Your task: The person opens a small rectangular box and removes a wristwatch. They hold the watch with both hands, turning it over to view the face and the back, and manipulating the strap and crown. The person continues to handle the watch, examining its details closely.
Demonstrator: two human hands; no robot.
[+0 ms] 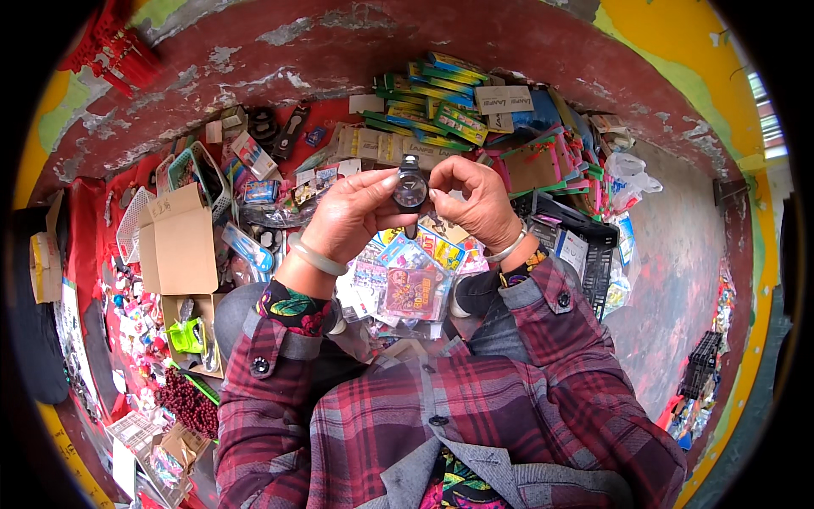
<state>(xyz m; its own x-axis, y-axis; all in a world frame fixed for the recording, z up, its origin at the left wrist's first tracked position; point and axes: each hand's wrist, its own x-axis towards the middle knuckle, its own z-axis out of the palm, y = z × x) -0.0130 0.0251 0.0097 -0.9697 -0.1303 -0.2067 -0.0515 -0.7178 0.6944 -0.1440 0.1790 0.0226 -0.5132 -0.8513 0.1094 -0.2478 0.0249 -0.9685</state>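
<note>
A black wristwatch [411, 189] with a round dark dial hangs upright in front of me, its strap running up and down. My left hand [349, 209] grips it from the left, thumb and fingers closed at the case edge. On the other side my right hand [480, 204] is closed, thumb and forefinger pinched at the right edge of the case, where the crown would sit; the crown itself is too small to make out. Beneath the watch, between my knees, lies a pile of colourful flat packets [407, 276], partly in clear plastic.
An open cardboard box [180, 246] and white plastic baskets [136, 225] stand at my left, near dark red beads [182, 403]. Yellow-green boxes [437, 102] are stacked against the far wall. At right are a black crate [598, 267] and a clear plastic bag [632, 176].
</note>
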